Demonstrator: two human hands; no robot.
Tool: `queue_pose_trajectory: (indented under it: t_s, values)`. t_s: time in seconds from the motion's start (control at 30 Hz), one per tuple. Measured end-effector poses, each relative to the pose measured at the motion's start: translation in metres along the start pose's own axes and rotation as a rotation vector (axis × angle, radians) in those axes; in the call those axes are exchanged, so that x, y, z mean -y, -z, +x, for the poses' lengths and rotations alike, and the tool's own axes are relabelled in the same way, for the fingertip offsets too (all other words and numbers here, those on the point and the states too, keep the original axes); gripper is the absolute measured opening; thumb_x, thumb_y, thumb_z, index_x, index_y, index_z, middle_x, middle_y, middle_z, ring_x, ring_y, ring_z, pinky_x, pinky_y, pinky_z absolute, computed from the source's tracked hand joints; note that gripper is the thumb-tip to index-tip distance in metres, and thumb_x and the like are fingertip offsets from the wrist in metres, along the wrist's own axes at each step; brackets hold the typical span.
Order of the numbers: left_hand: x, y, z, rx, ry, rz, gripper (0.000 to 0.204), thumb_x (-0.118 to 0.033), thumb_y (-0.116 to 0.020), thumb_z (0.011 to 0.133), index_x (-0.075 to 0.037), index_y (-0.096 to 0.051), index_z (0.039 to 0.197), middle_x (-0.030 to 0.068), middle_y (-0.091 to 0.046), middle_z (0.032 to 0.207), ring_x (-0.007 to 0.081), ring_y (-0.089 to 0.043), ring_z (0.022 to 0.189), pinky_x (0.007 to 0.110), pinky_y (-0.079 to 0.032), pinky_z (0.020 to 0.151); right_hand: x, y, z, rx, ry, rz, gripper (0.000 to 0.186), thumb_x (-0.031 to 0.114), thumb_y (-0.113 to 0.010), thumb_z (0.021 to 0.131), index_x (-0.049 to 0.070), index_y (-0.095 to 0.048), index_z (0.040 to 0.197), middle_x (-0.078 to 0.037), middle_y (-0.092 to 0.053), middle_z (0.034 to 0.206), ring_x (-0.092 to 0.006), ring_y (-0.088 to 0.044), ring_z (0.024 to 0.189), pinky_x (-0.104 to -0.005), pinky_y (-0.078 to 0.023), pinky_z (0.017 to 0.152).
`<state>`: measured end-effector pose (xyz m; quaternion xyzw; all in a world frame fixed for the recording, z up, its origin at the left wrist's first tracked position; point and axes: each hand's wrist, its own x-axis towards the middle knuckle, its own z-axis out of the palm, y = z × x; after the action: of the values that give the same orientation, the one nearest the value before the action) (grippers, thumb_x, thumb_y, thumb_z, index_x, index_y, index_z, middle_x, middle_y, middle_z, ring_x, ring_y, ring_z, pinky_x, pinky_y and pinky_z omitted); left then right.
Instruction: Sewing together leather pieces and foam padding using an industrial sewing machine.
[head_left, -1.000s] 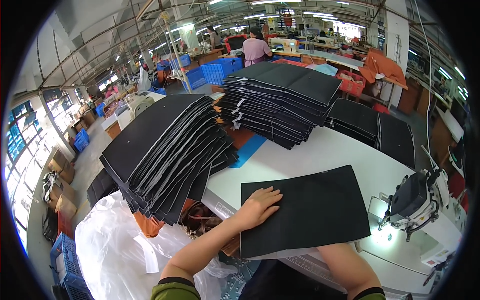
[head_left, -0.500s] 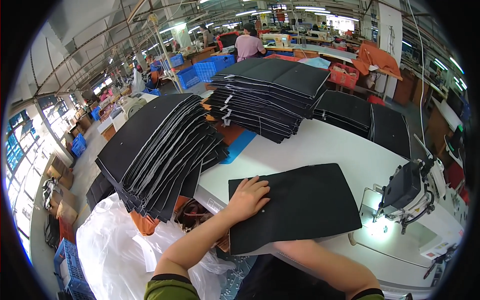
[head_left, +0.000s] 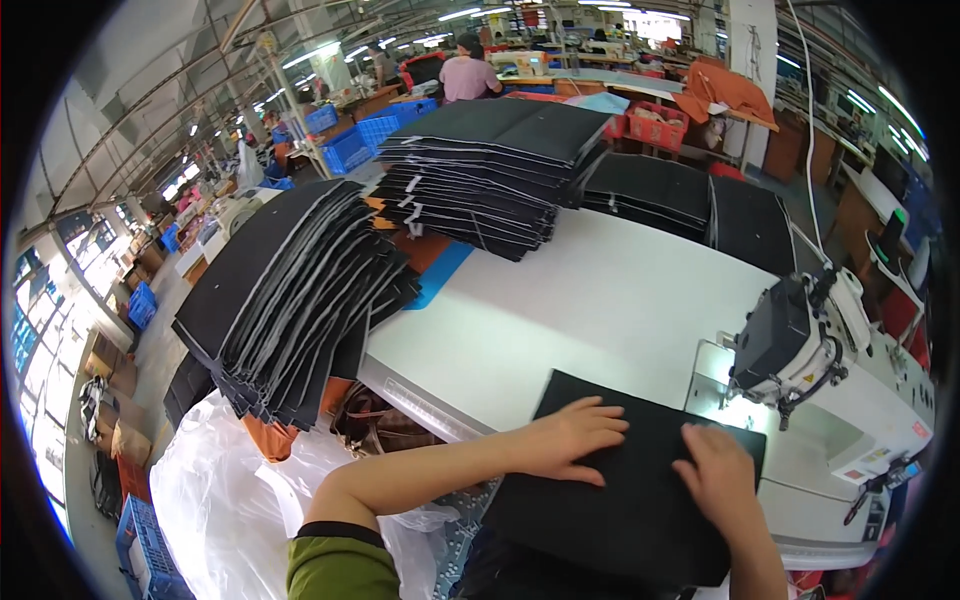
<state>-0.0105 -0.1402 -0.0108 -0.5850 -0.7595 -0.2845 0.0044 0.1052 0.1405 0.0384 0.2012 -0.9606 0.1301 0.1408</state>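
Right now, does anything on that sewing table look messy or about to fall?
Yes: the left stack of black fabric sheets is fanned out and slumps over the white table's edge. The sheet under both hands lies flat.

A green short sleeve with a black cuff covers the left upper arm; both forearms are bare.

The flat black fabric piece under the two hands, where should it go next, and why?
Probably slide the flat black fabric piece right, toward the white sewing machine. Both hands, left hand and right hand, press flat on it, and its edge lies just short of the lit needle area.
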Motion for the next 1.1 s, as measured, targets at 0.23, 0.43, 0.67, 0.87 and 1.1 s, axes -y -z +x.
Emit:
queue_pose_trajectory:
  t_s: [0.23,0.43,0.67,0.87,1.1]
  values:
    - [-0.025,-0.053,0.087,0.025,-0.149,0.009,0.054,-0.035,-0.076,0.087,0.0,-0.059,0.125,0.017,-0.058,0.138,0.0367,-0.051,0.135,0.048,-0.037,0.116,-0.071,-0.002,-0.031,0.097,-0.549,-0.189,0.046,0.045,-0.081,0.079,0.003,-0.065,0.09,-0.014,-0.06,0.082,-0.034,-0.058,0.075,-0.0438,-0.049,0.071]
    - [-0.037,-0.054,0.099,-0.04,-0.173,0.209,0.049,-0.034,-0.077,0.085,-0.002,-0.064,0.12,0.0122,-0.062,0.134,0.0329,-0.055,0.131,0.045,-0.042,0.112,-0.073,-0.017,-0.038,-0.184,-0.297,-0.098,0.02,0.026,-0.074,0.083,0.007,-0.067,0.088,-0.009,-0.06,0.086,-0.0296,-0.059,0.077,-0.0394,-0.05,0.07]
    - [-0.037,-0.061,0.107,-0.025,-0.131,0.253,0.051,-0.036,-0.075,0.086,-0.003,-0.062,0.121,0.0108,-0.06,0.136,0.032,-0.052,0.133,0.044,-0.04,0.113,-0.091,-0.021,-0.038,-0.155,-0.103,-0.146,0.027,0.009,-0.064,0.086,0.019,-0.076,0.108,-0.006,-0.056,0.081,-0.0243,-0.052,0.067,-0.0365,-0.045,0.063]
    - [-0.03,-0.067,0.129,-0.067,-0.131,0.274,0.05,-0.039,-0.074,0.086,-0.003,-0.059,0.118,0.0115,-0.059,0.132,0.0321,-0.052,0.13,0.043,-0.039,0.111,-0.104,-0.014,-0.035,-0.18,-0.09,-0.231,0.028,0.014,-0.063,0.085,0.022,-0.076,0.108,-0.004,-0.049,0.077,-0.0218,-0.049,0.067,-0.0349,-0.042,0.063]
    - [-0.025,-0.074,0.137,-0.062,-0.088,0.241,0.055,-0.04,-0.073,0.087,-0.003,-0.058,0.125,0.0115,-0.059,0.135,0.0323,-0.052,0.131,0.044,-0.039,0.111,-0.115,-0.008,-0.029,-0.182,-0.051,-0.284,0.025,0.015,-0.064,0.084,0.022,-0.076,0.105,-0.004,-0.047,0.074,-0.0215,-0.046,0.066,-0.0352,-0.042,0.063]
